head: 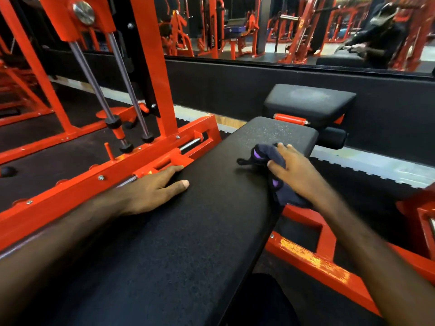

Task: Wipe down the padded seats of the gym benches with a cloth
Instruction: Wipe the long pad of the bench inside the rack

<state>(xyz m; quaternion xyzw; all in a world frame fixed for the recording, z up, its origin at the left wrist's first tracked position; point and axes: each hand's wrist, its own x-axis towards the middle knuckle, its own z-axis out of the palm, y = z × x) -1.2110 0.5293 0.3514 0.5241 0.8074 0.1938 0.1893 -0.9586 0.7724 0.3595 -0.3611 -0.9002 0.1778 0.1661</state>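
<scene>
On the left edge of the black padded seat (200,220), the left hand (150,189) lies flat, fingers straight and thumb spread, pressing on the pad beside the orange frame (94,182); it holds nothing and looks to be steadying the body. Further right, toward the far end of the seat, the cloth (266,156) sits bunched on the pad near its right edge, dark with purple patches, one corner trailing left and a fold hanging over the side. The right hand (294,170) rests on top of it, fingers lying over the bunch and thumb against its near side, pressing it to the pad; whether the fingers curl round the fabric or just lie on it I cannot tell. Beyond, a smaller pad (308,102) stands apart, with a pale dusty patch on top

The cloth looks light, soft and limp, so it will likely crumple and slide under the palm rather than keep a shape; best taken by gathering the bunch in the middle, tucking in the loose ends. The seat seems firm with a grainy, grippy skin, so dragging the cloth should need steady downward pressure
</scene>
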